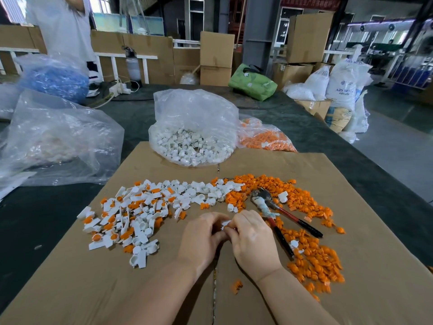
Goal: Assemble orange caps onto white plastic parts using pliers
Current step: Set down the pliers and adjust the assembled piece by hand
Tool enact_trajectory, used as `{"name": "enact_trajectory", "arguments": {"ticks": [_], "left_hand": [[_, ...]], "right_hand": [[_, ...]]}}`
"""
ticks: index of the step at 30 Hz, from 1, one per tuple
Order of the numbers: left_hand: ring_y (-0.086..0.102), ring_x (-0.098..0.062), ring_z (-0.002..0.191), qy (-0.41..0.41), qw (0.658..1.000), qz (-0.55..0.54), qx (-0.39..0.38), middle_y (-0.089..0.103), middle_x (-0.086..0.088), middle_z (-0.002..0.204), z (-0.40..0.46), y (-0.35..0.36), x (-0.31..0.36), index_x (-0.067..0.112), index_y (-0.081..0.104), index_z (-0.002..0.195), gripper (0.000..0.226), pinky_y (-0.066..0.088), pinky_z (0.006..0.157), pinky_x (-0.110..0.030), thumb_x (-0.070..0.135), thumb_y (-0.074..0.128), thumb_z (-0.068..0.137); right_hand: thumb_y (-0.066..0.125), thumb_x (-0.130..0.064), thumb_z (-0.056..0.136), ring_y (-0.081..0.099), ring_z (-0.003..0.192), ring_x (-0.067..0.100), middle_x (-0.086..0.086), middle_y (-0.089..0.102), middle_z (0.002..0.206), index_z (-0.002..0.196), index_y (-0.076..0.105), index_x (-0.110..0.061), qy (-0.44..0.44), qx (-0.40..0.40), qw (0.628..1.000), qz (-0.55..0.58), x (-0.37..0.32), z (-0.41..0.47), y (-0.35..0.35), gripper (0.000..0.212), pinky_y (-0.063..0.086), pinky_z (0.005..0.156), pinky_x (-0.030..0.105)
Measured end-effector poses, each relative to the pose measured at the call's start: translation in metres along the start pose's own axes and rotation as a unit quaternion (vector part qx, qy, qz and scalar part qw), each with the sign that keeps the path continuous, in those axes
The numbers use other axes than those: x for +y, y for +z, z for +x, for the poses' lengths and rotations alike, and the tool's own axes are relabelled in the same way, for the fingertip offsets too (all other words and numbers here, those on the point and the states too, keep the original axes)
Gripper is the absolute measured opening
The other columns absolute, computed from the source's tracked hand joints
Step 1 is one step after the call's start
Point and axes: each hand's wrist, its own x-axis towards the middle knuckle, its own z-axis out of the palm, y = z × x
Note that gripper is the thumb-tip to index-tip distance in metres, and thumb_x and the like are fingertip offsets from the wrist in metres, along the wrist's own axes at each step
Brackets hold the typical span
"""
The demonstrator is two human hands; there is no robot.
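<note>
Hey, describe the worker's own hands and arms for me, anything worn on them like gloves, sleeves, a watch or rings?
Both are bare. The left hand and right hand have no gloves, and no rings show on the fingers that are in view. The forearms are uncovered down to the bottom edge of the picture, so no sleeve shows. Neither wrist carries a watch, band or bracelet.

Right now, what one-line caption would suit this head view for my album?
Both hands, left hand and right hand, pinch a white plastic part over cardboard; pliers lie among orange caps.
</note>
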Motion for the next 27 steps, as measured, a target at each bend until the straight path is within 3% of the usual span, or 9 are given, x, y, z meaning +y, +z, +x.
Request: {"name": "enact_trajectory", "arguments": {"ticks": [4, 12, 21, 27], "left_hand": [[0.051, 0.006, 0.084, 0.001, 1.000, -0.004, 0.006, 0.062, 0.017, 0.098, -0.0003, -0.0004, 0.0010, 0.026, 0.067, 0.110, 0.027, 0.034, 0.071, 0.003, 0.025, 0.069, 0.083], [0.052, 0.009, 0.084, -0.041, 0.997, -0.062, 0.031, 0.061, 0.020, 0.096, -0.0002, -0.0062, 0.0008, 0.028, 0.066, 0.113, 0.033, 0.035, 0.073, 0.005, 0.023, 0.073, 0.080], [0.056, 0.005, 0.097, -0.034, 0.997, -0.071, 0.017, 0.065, 0.017, 0.105, -0.0009, -0.0070, 0.0017, 0.027, 0.066, 0.112, 0.031, 0.039, 0.078, 0.000, 0.022, 0.071, 0.082], [0.054, 0.009, 0.082, -0.063, 0.992, -0.096, 0.053, 0.060, 0.021, 0.090, -0.0027, -0.0065, 0.0041, 0.033, 0.062, 0.104, 0.027, 0.038, 0.070, 0.001, 0.018, 0.070, 0.083]], "right_hand": [[0.082, 0.000, 0.063, 0.055, 0.061, 0.019, 0.003, 0.058, 0.065, 0.065, 0.060, -0.006, 0.007, -0.011, 1.000, 0.008, -0.0004, -0.0003, -0.0010, 0.023, 0.037, 0.059, 0.018], [0.069, -0.001, 0.081, 0.060, 0.083, 0.015, -0.001, 0.066, 0.082, 0.085, 0.071, -0.008, 0.100, 0.013, 0.990, 0.098, 0.0059, -0.0002, -0.0040, 0.008, 0.042, 0.076, 0.014], [0.076, -0.005, 0.075, 0.060, 0.082, 0.013, -0.003, 0.065, 0.082, 0.085, 0.072, -0.012, 0.036, -0.008, 0.996, 0.080, 0.0030, -0.0005, -0.0040, 0.012, 0.049, 0.073, 0.021], [0.075, -0.002, 0.076, 0.061, 0.078, 0.016, -0.001, 0.065, 0.080, 0.087, 0.072, -0.009, 0.073, 0.043, 0.994, 0.066, 0.0057, -0.0008, -0.0027, 0.013, 0.051, 0.072, 0.028]]}}
